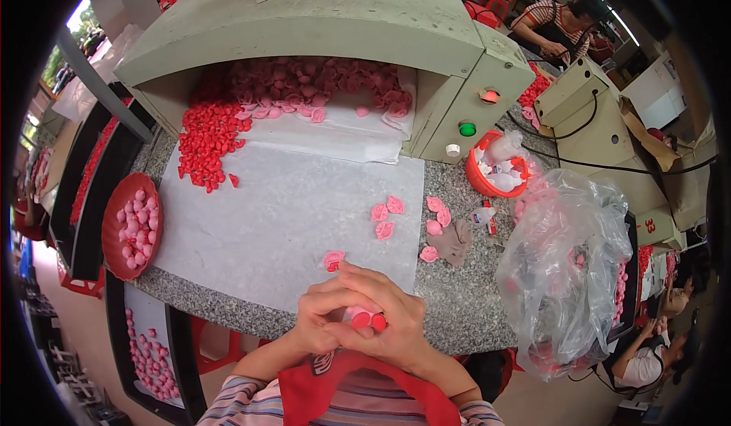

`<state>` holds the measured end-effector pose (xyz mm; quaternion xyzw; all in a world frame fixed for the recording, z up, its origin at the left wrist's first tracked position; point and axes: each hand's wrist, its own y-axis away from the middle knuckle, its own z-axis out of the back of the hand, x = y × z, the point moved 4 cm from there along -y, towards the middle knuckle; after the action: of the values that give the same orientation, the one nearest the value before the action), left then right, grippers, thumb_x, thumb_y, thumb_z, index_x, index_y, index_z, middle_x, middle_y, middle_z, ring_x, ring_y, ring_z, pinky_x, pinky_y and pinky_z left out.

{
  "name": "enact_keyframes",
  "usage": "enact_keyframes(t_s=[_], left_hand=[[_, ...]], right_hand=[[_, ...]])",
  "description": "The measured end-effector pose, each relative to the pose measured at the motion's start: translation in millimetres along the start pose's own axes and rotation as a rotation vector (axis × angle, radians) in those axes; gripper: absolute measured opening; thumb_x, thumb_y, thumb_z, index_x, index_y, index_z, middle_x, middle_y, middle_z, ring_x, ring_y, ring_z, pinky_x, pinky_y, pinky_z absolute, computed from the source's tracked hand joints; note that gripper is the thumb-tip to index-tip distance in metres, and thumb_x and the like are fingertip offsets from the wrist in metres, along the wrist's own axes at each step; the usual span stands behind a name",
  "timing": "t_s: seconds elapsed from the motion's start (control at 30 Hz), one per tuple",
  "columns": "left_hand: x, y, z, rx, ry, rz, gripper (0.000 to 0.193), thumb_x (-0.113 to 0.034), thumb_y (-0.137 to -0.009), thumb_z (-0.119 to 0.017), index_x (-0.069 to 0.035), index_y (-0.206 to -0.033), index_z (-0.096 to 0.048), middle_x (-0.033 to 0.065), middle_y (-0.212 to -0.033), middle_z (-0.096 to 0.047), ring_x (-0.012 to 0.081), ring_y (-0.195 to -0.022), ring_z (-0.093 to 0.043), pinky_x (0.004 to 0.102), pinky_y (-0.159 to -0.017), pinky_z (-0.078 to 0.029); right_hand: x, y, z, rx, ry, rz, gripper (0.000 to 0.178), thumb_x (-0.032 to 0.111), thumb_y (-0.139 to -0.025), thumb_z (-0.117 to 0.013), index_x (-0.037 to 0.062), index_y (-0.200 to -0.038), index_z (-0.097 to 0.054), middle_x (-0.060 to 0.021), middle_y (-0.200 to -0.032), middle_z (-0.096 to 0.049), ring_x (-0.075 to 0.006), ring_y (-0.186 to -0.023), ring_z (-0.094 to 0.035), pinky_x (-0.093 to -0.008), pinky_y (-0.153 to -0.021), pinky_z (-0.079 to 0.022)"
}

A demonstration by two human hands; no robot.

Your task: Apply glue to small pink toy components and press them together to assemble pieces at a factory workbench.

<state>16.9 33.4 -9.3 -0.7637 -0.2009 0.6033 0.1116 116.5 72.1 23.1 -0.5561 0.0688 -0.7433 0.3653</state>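
Observation:
Both hands are closed together close to my body, over the near edge of the white paper. My left hand [321,315] and my right hand [399,312] are wrapped round a small pink plastic part [355,311] with two round red ends [369,321] showing between the fingers. The rest of it is hidden by my fingers. Just beyond my left fingers lies a pink shell piece [333,257] with something red at it. Farther off, several pink shell pieces [379,213] rest on the paper, and more [435,205] sit on the stone tabletop to the right.
A grey-green metal machine [304,26] stands ahead, its opening filled with pink shells [320,79] and red pieces [209,137]. At left is a red bowl [110,232] of pink balls. To the right are a red basket [474,178] of white bottles and a clear plastic bag [560,274].

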Motion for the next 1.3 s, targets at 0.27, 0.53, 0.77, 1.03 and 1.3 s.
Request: enact_keyframes(t_s=[0.27,0.53,0.77,1.03,1.3], left_hand=[[0.9,3.8,-1.0,0.123,0.048,0.023,0.023,-0.001,-0.068,-0.067,0.004,-0.091,-0.062,0.0120,-0.096,-0.057,0.0190,-0.087,-0.055,0.0296,-0.073,-0.044],[-10.0,-4.0,-9.2,0.163,-0.249,0.056,0.033,0.004,-0.060,-0.061,-0.001,-0.093,-0.062,0.0118,-0.094,-0.056,0.0207,-0.082,-0.057,0.0296,-0.072,-0.046],[-7.2,-4.1,-10.1,0.180,-0.394,0.090,0.028,0.000,-0.062,-0.065,-0.001,-0.091,-0.062,0.0106,-0.093,-0.055,0.0216,-0.083,-0.056,0.0293,-0.073,-0.046],[-2.9,0.0,-9.2,0.158,-0.407,0.103,0.032,-0.004,-0.061,-0.069,-0.001,-0.092,-0.062,0.0104,-0.093,-0.055,0.0210,-0.082,-0.055,0.0292,-0.073,-0.045],[-4.8,3.0,-8.8,0.118,-0.411,0.093,0.039,-0.011,-0.057,-0.079,-0.002,-0.092,-0.064,0.0052,-0.084,-0.054,0.0147,-0.073,-0.052,0.0250,-0.065,-0.043]], right_hand=[[0.8,0.8,1.8,-0.002,-0.013,-0.005,0.048,0.024,-0.059,-0.078,0.0031,-0.098,-0.060,-0.0124,-0.096,-0.063,-0.0210,-0.080,-0.065,-0.0265,-0.062,-0.054],[-32.2,17.7,-4.2,0.054,-0.473,-0.046,0.057,0.021,-0.063,-0.076,-0.0025,-0.110,-0.053,-0.0209,-0.111,-0.056,-0.0291,-0.100,-0.057,-0.0339,-0.083,-0.048],[-53.7,35.6,-14.5,0.051,-0.631,-0.135,0.058,0.024,-0.069,-0.072,-0.0050,-0.113,-0.049,-0.0231,-0.112,-0.054,-0.0296,-0.103,-0.055,-0.0354,-0.086,-0.045],[-58.0,39.5,-14.6,0.064,-0.634,-0.132,0.068,0.036,-0.067,-0.074,-0.0039,-0.116,-0.048,-0.0207,-0.111,-0.055,-0.0270,-0.101,-0.056,-0.0348,-0.087,-0.045],[-48.2,26.7,8.6,0.279,-0.589,-0.275,0.103,0.049,-0.046,-0.079,0.0004,-0.127,-0.039,-0.0155,-0.120,-0.051,-0.0236,-0.108,-0.052,-0.0339,-0.085,-0.045]])
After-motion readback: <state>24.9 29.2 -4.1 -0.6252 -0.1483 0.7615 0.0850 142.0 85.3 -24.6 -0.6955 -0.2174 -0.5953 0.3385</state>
